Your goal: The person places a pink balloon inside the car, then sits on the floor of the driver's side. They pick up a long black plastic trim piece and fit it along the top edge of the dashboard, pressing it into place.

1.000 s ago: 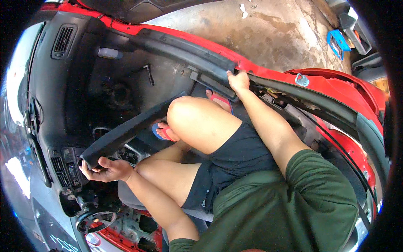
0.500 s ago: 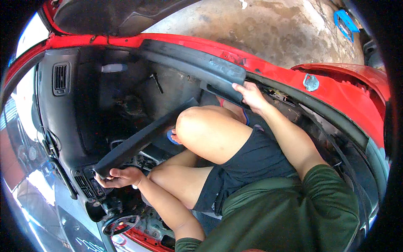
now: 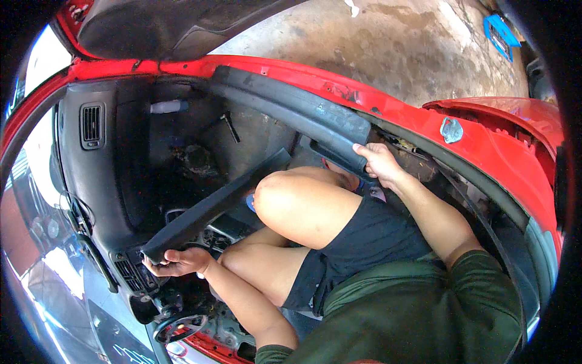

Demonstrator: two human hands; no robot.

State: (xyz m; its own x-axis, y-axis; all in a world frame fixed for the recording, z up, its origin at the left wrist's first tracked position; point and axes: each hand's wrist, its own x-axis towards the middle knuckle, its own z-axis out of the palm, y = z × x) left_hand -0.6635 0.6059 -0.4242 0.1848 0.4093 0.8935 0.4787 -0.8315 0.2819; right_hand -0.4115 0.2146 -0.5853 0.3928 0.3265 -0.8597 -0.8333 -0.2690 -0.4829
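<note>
My left hand (image 3: pixel 185 262) is closed around the lower left end of a long, narrow black trim strip (image 3: pixel 212 209). The strip slants up and away to the right, passing beside my raised knee. My right hand (image 3: pixel 382 164) grips the near end of a dark grey door sill trim panel (image 3: pixel 303 112), thumb on top and fingers underneath. This panel runs along the inner side of the red door sill (image 3: pixel 345 91). The fingertips of my right hand are partly hidden beneath it.
A black dashboard (image 3: pixel 112 182) with an air vent (image 3: pixel 92 124) spans the left. The steering wheel (image 3: pixel 180 327) is at the lower left. A dark-handled tool (image 3: pixel 231 128) lies on the bare car floor. Outside, a blue crate (image 3: pixel 500 37) stands on stained concrete (image 3: pixel 364 51).
My right hand and the sill panel's near end have shifted slightly rightward and toward me. The left hand keeps hold of the black strip. The whole view has shifted a little.
</note>
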